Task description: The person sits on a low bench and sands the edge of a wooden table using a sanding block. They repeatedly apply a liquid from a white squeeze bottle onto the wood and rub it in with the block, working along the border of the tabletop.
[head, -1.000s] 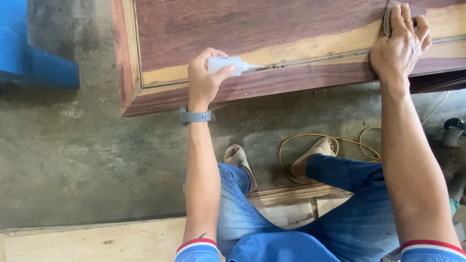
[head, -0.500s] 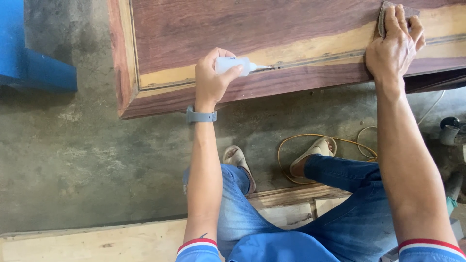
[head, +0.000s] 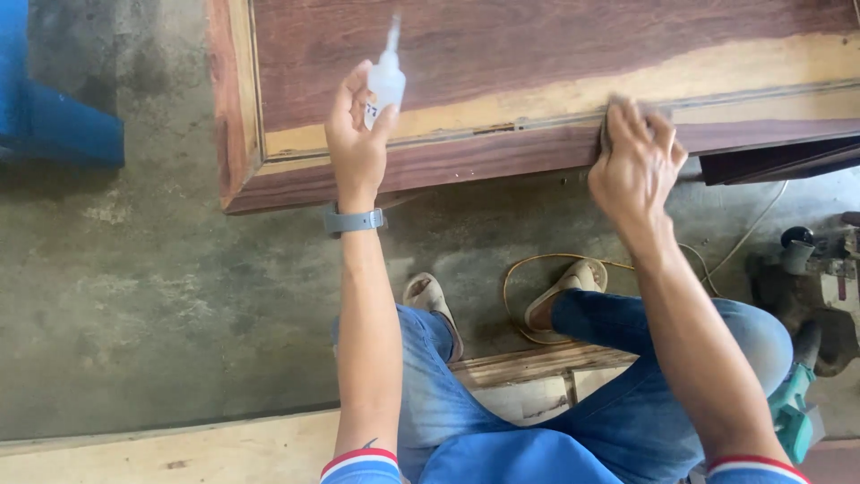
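Both arms reach forward; left hand raised, fingers curled in a grip, right hand pressed down (blurred, perhaps clenched).

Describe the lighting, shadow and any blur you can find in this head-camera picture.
Head view: soft, even daylight without glare; a dim shadow under the wooden panel on the concrete floor; the right hand is motion-blurred at its fingers, while the left hand and small white bottle look sharp.

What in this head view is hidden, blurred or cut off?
- Thing under the right hand: motion-blurred and covered by the fingers, so its kind is unclear.
- Small bottle in the left hand: its print is too small, and the fingers hide its base.
- Wooden panel: cut off by the top and right edges.
- Power tool: cut off at the right edge.
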